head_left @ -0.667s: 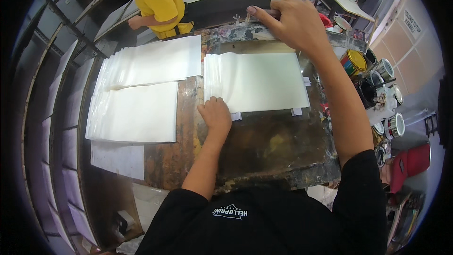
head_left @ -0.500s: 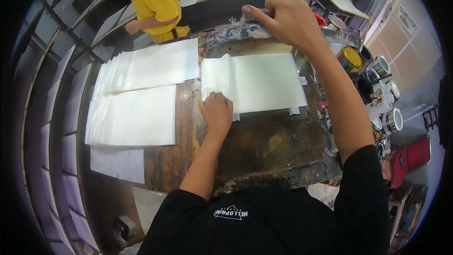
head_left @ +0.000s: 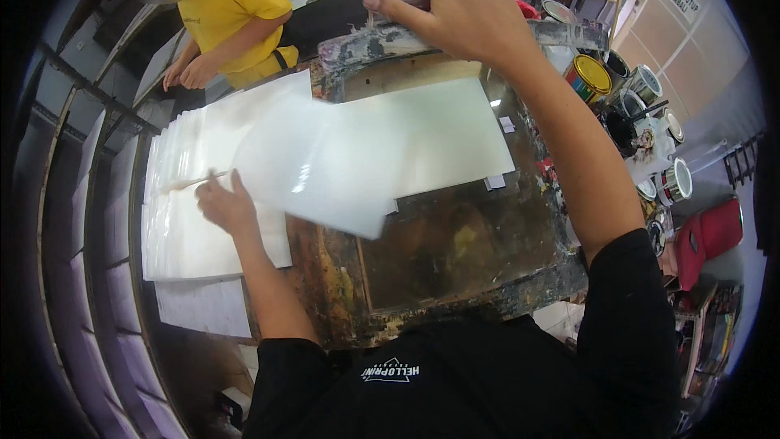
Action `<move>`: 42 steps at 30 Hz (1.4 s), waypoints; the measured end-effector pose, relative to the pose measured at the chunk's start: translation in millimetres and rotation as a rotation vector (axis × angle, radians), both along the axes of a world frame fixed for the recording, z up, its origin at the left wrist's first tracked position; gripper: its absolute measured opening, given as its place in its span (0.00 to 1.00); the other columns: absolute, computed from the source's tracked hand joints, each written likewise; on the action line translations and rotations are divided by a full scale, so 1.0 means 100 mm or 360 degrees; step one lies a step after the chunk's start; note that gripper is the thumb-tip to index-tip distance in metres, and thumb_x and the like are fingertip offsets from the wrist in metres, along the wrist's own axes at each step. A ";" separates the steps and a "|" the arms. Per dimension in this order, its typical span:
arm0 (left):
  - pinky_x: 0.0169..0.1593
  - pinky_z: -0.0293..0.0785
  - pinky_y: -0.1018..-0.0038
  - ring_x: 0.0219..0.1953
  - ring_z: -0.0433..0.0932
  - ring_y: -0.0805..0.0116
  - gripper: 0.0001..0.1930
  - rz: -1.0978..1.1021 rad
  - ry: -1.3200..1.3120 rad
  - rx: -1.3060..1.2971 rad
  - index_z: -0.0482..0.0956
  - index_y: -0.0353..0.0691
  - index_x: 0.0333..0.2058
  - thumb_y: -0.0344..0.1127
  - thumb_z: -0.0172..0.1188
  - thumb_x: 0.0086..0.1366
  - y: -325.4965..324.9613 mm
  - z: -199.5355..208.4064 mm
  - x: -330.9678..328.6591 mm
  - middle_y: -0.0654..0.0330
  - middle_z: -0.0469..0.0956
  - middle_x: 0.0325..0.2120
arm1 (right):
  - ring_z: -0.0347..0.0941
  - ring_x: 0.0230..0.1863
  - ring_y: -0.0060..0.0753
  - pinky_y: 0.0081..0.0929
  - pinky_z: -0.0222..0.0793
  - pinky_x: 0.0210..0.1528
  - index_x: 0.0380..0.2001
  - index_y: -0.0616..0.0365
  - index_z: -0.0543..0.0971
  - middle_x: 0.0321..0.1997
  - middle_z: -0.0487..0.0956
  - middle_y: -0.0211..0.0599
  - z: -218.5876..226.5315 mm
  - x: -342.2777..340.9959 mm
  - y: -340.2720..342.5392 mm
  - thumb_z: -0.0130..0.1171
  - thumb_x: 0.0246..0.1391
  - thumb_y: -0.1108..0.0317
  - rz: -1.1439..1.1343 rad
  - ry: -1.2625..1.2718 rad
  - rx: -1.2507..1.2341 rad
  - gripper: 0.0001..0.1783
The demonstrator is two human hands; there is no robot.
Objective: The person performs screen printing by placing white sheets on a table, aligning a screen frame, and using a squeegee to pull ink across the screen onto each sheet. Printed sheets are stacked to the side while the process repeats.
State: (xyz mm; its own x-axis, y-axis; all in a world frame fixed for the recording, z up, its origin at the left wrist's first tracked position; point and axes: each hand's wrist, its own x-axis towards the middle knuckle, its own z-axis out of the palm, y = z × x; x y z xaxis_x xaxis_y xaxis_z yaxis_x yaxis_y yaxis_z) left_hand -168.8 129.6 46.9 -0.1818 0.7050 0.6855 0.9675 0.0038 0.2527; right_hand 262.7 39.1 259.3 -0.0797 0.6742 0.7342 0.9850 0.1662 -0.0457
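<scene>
Left hand (head_left: 227, 205) over the near paper stack (head_left: 207, 232) on the left, fingers partly spread, thumb and fingertips at the left edge of a loose sheet (head_left: 325, 154); can't tell if it's pinched or free

Loose sheet is translucent white and motion-blurred, lying at an angle. Its left part covers some of both stacks, its right part covers the left end of a pale sheet (head_left: 455, 126), near corner sits over the dark board (head_left: 471, 256). Can't tell how much of it touches anything

Pale sheet lies flat on the board, small white tabs (head_left: 494, 183) at its near and right edges

Right hand (head_left: 475, 20) at the far side, closed round a short dark bar (head_left: 418, 0), thumb alongside it, above a paint-caked beam (head_left: 357, 49)

Far paper stack (head_left: 236, 114) sits just beyond the near one, left edges of both fanned out. Paint tins (head_left: 591, 76) stand to the right, red chair (head_left: 711, 236) past them. Co-worker in a yellow shirt (head_left: 231, 12) stands beyond the far stack, both hands near each other
</scene>
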 end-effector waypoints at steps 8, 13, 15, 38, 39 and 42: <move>0.76 0.47 0.37 0.76 0.60 0.43 0.27 -0.1675 0.0184 -0.0688 0.72 0.46 0.70 0.49 0.54 0.77 -1.28 -0.53 2.65 0.45 0.65 0.72 | 0.81 0.25 0.57 0.48 0.76 0.34 0.16 0.65 0.84 0.16 0.78 0.54 0.38 -0.05 0.00 0.48 0.64 0.25 -0.0076 0.0116 -0.0410 0.49; 0.78 0.34 0.33 0.79 0.50 0.40 0.30 -0.1641 0.0290 -0.0788 0.66 0.47 0.74 0.52 0.46 0.79 -1.39 -0.82 2.98 0.45 0.56 0.77 | 0.79 0.23 0.55 0.49 0.75 0.33 0.15 0.67 0.83 0.15 0.77 0.54 0.39 -0.02 -0.03 0.48 0.65 0.29 0.0052 0.0121 -0.0409 0.48; 0.78 0.35 0.34 0.80 0.49 0.41 0.31 -0.1661 0.0300 -0.0806 0.65 0.46 0.75 0.52 0.45 0.79 -1.36 -0.77 2.98 0.45 0.55 0.78 | 0.79 0.23 0.55 0.49 0.75 0.32 0.15 0.68 0.82 0.15 0.77 0.54 0.45 -0.08 -0.03 0.48 0.65 0.30 -0.0059 0.0127 -0.0487 0.47; 0.75 0.54 0.40 0.69 0.71 0.46 0.33 -0.1680 -0.0256 -0.0525 0.72 0.37 0.68 0.52 0.65 0.72 -1.44 -0.48 2.76 0.45 0.73 0.67 | 0.81 0.29 0.53 0.48 0.75 0.36 0.20 0.61 0.85 0.23 0.82 0.51 0.07 -0.04 -0.02 0.54 0.60 0.23 -0.0060 0.0040 -0.0130 0.45; 0.60 0.78 0.56 0.53 0.84 0.55 0.40 -0.1616 -0.0875 -0.0574 0.69 0.38 0.70 0.45 0.76 0.65 -1.38 -0.60 2.68 0.48 0.84 0.51 | 0.82 0.32 0.52 0.48 0.73 0.37 0.21 0.60 0.85 0.25 0.82 0.50 0.00 -0.09 -0.09 0.56 0.60 0.24 -0.0014 0.0049 -0.0112 0.44; 0.46 0.82 0.76 0.37 0.79 0.74 0.59 -0.1802 -0.2207 -0.0587 0.39 0.39 0.80 0.24 0.75 0.62 -1.21 0.15 2.28 0.60 0.82 0.38 | 0.81 0.39 0.50 0.52 0.67 0.50 0.33 0.59 0.87 0.30 0.84 0.49 -0.25 -0.16 -0.41 0.55 0.58 0.22 -0.0092 -0.0004 -0.0269 0.44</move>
